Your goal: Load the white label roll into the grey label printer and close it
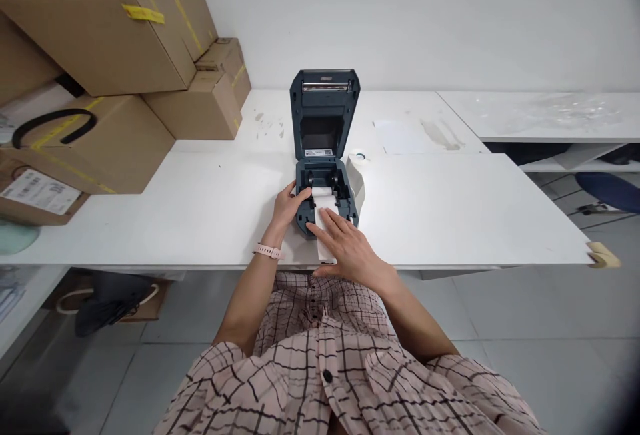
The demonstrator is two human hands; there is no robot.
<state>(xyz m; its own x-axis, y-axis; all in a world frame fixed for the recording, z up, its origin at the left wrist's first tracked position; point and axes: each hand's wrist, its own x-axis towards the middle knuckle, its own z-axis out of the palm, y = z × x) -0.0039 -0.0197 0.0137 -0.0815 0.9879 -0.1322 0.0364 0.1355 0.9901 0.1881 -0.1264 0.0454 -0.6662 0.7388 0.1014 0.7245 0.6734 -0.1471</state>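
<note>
I had the left hand (289, 208) at the near left side of a dark printer (323, 163), thumb reaching over the side wall by the white paper roll (321, 191), fingers partly hidden along the outer side; couldn't tell how firm that hold was. I had the right hand (350, 248) with fingers stretched out and slightly spread, pressed flat on the paper strip (327, 201), gripping nothing. Strip ran from the roll, under the right fingertips, past the printer's front towards the table edge. Printer sat between and just beyond both hands, raised lid (321, 107) standing past them. Just beyond the right hand, against the printer's right side, I got a pale object (356, 181), type unclear. White table (465, 215) lay under the printer and stretched away right of the right hand. Cardboard boxes (100, 48) were stacked well left of the left hand; pink wristband (269, 251) circled the left wrist.
</note>
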